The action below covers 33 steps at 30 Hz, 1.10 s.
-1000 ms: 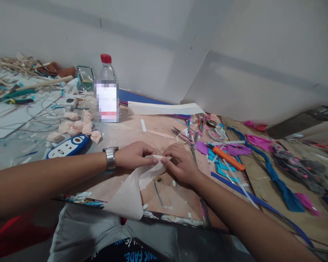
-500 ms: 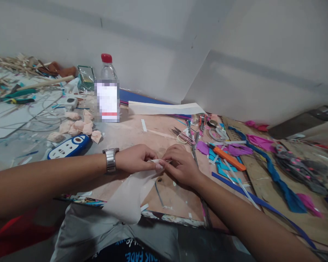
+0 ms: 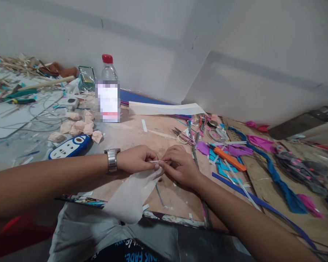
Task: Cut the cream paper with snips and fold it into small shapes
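A strip of thin whitish paper [image 3: 128,198] hangs from between my hands and drapes over the table's front edge toward my lap. My left hand [image 3: 138,159], with a metal-band watch [image 3: 112,160] on the wrist, pinches the upper end of the strip between thumb and fingers. My right hand [image 3: 182,165] pinches the same end just beside it. The thumbs nearly touch, and the paper between the fingertips looks gathered. Part of the strip's end is hidden behind the fingers.
Crumpled peach paper pieces [image 3: 80,127] and a blue-white power strip [image 3: 69,146] lie left. Behind stands a red-capped bottle [image 3: 108,67]. To the right are scissors [image 3: 184,136], an orange utility knife [image 3: 229,159], blue strips [image 3: 242,191] and pink scraps [image 3: 261,142]. Pliers [image 3: 20,96] lie far left.
Both hands stay at nearly the same spot, still pinching the paper. The hanging part of the strip has shifted slightly and looks a little more spread out.
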### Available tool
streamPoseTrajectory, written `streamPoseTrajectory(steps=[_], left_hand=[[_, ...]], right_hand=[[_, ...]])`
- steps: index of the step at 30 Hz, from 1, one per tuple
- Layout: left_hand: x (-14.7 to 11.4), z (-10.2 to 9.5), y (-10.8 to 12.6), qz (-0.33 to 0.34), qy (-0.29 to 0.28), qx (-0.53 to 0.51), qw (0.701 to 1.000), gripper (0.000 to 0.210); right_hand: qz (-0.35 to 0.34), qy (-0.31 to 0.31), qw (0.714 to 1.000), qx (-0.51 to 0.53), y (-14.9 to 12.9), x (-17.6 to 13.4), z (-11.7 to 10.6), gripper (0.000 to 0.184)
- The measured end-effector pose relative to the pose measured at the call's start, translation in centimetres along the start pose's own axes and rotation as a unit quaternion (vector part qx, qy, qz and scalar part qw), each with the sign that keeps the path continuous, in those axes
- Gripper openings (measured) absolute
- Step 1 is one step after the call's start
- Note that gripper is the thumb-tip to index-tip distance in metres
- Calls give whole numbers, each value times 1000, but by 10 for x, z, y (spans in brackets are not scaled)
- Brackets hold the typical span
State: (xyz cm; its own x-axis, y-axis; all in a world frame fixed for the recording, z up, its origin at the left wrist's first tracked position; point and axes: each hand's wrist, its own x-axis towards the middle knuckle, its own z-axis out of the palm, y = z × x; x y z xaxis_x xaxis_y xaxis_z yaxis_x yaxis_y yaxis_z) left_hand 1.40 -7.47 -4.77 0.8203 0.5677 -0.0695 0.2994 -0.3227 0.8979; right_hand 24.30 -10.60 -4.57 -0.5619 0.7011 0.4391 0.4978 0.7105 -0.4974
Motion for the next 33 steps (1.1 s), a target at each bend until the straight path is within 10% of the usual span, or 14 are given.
streamPoseTrajectory(steps=[33], left_hand=[[1,-3,-2,-13,-51,-50,997,26]], right_hand=[[-53,20,998,-1,-3,1,-1,6]])
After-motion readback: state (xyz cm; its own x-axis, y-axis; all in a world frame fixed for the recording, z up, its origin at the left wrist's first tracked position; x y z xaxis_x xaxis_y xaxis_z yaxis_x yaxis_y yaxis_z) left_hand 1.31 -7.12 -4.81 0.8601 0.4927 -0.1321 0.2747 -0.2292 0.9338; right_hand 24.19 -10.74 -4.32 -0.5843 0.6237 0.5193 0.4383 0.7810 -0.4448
